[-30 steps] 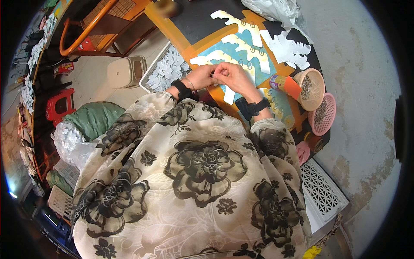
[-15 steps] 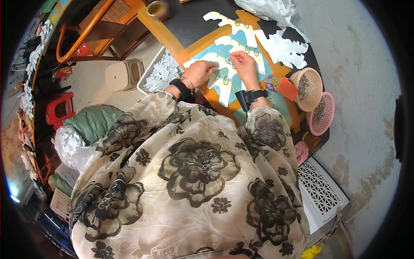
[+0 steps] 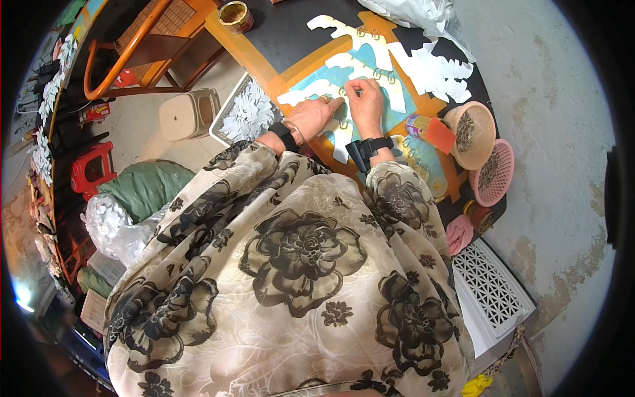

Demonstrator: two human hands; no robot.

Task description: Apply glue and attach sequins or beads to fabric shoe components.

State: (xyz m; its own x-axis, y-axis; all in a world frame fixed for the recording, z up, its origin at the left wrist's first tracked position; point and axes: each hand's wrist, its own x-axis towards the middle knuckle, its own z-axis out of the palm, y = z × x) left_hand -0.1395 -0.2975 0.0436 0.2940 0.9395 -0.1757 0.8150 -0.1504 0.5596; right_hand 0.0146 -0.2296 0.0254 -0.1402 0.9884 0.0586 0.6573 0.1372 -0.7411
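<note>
White cut-out pieces with yellowish parts lie in a row on a pale blue sheet. The far piece and the middle piece each carry small metal rings. Over the near piece, my left hand lies with fingers stretched out, its fingertips resting on the surface. My right hand is closed in a pinch at the same piece, beside a metal ring. Whatever is between its fingertips is too small to make out. The two hands' fingertips almost meet and hide part of the piece.
Stacked white cut-outs lie right of the sheet. Beyond my right hand stand a can, a beige basket and a pink basket with small metal parts. Left are a tub of white pieces and a stool. A tin stands far left.
My left hand has moved slightly right, its fingers reaching further over the near piece. My right hand has shifted a little left and lower, its pinch now close to the left fingertips.
</note>
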